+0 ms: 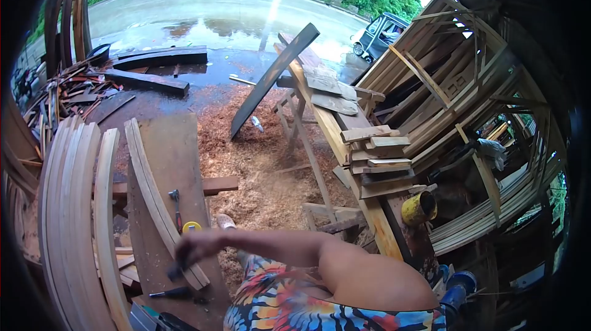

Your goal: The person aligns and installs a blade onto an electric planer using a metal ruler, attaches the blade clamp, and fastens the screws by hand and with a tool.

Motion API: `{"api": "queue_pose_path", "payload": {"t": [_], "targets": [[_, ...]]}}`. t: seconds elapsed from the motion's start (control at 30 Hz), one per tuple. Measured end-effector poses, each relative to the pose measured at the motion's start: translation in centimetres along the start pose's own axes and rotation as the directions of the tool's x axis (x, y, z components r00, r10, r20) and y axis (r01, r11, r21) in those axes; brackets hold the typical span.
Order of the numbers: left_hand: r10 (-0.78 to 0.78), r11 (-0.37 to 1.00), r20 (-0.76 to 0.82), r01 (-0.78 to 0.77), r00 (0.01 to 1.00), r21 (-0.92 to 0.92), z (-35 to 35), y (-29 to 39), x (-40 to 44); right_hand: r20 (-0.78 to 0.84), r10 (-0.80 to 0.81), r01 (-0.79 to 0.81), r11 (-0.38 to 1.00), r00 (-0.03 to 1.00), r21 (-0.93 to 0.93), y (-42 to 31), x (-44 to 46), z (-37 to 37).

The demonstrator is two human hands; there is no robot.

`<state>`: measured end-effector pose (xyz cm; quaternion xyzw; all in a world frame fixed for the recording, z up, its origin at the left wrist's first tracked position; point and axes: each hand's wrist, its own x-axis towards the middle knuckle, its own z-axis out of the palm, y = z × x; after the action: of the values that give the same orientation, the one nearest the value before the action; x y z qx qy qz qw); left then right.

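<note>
One bare arm reaches left across the view, and its hand, which looks like my right hand (196,250), is blurred over the near end of a long wooden strip (151,174). The fingers bend down around a small dark object (176,270) that I cannot make out. Just behind the hand lies a yellow round item (191,227), with a hammer (176,208) farther up the board (163,140). A black-handled tool (171,293) rests below the hand. My left hand is not in view.
Several long planks (71,220) stand side by side at the left. Sawdust (258,177) covers the ground ahead. A trestle bench (341,146) at the right bears stacked wood pieces and a yellow can (419,209). A dark plank (274,81) leans against it.
</note>
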<state>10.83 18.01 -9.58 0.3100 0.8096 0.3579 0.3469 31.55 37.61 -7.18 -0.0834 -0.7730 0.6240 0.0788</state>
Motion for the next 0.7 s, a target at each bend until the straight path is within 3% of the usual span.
{"api": "queue_pose_path", "payload": {"t": [0.03, 0.07, 0.1, 0.17, 0.27, 0.37, 0.43, 0.53, 0.57, 0.67, 0.7], "targets": [[-0.008, 1.0, 0.003, 0.008, 1.0, 0.004, 0.2, 0.3, -0.2, -0.148, 0.18, -0.144, 0.964, 0.972, 0.223, 0.6, -0.4, -2.6], [-0.012, 1.0, 0.003, 0.012, 1.0, 0.01, 0.3, 0.4, -0.1, -0.305, 0.184, -0.009, 0.869, 0.935, 0.495, 3.4, -0.3, -4.8], [-0.015, 1.0, 0.002, 0.015, 1.0, 0.012, 0.4, 0.4, -0.1, -0.453, 0.264, 0.02, 0.847, 0.851, 0.531, 3.6, -0.6, -6.7], [-0.027, 0.999, 0.01, 0.026, 1.0, 0.023, 0.2, 0.2, 0.0, -0.637, 0.42, -0.258, 0.906, 0.647, 0.336, 7.7, -0.4, -10.2], [-0.037, 0.999, 0.011, 0.037, 0.999, 0.03, -0.1, 0.1, 0.2, -0.667, 0.58, -0.555, 0.78, 0.468, 0.289, 9.0, -1.2, -12.8], [-0.066, 0.997, 0.002, 0.066, 0.998, 0.026, -0.5, -0.3, 0.1, -0.566, 0.557, -0.211, 0.8, 0.608, 0.562, 8.7, -1.6, -13.7], [-0.078, 0.997, 0.003, 0.078, 0.997, 0.028, -0.9, -0.5, 0.1, -0.542, 0.484, 0.031, 0.725, 0.687, 0.688, 7.4, -2.6, -13.8], [-0.09, 0.996, 0.004, 0.09, 0.996, 0.029, -1.2, -0.7, 0.0, -0.5, 0.476, 0.207, 0.541, 0.724, 0.815, 12.4, -2.8, -13.8], [-0.092, 0.995, 0.003, 0.092, 0.996, 0.03, -1.4, -0.6, 0.0, -0.478, 0.633, -0.004, 0.605, 0.609, 0.796, 17.0, -2.2, -14.2], [-0.109, 0.994, -0.014, 0.109, 0.994, 0.021, -2.0, -1.0, -0.2, -0.639, 0.617, -0.446, 0.782, 0.459, 0.435, 20.0, -1.4, -15.6], [-0.117, 0.993, -0.015, 0.117, 0.993, 0.017, -2.2, -1.1, -0.3, -0.604, 0.674, -0.118, 0.703, 0.425, 0.701, 13.8, -1.4, -14.5]]}}
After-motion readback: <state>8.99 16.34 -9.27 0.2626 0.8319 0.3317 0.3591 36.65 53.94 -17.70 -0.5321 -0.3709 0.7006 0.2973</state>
